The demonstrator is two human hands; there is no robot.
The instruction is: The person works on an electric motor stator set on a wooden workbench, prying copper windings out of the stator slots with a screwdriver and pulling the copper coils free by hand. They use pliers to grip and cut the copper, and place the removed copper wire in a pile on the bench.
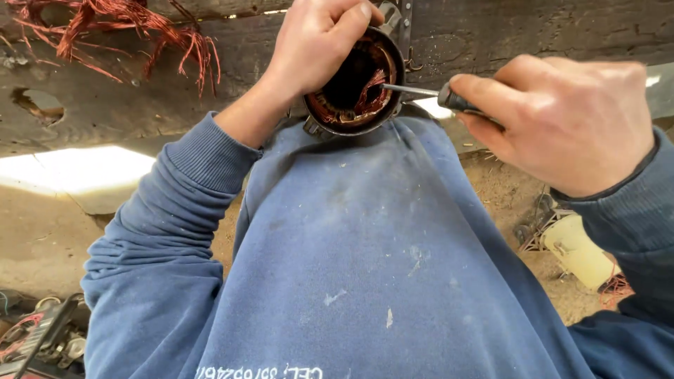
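A round motor stator [354,81] sits at the top middle of the view, pressed against the person's belly and the edge of a dark wooden bench [126,91]. Its metal housing is dark and ring-shaped, open toward the camera, and copper windings [372,95] show reddish inside it, some strands pulled loose across the bore.

The left hand [316,42] is clamped over the upper left rim of the stator, fingers curled across the top of the housing and the wrist running down to the left. The right hand [569,123] is closed in a fist around the dark handle of a screwdriver [421,91] — only a short piece of the handle shows past the forefinger. The thin steel shaft runs leftward from that fist, and its tip is inside the stator, among the loose windings on the right side of the bore.

Both arms wear blue sweatshirt sleeves, and the dusty front of the same blue sweatshirt [358,253] fills the lower middle of the view, flecked with pale spots.

On the bench at the top left lies a tangle of stripped copper wire [133,31], well apart from the stator. Below, the ground is bare sandy dirt [42,238] — a pale cream container [586,249] lies at the right, and a clutter of dark parts and thin wires sits in the lower left corner.
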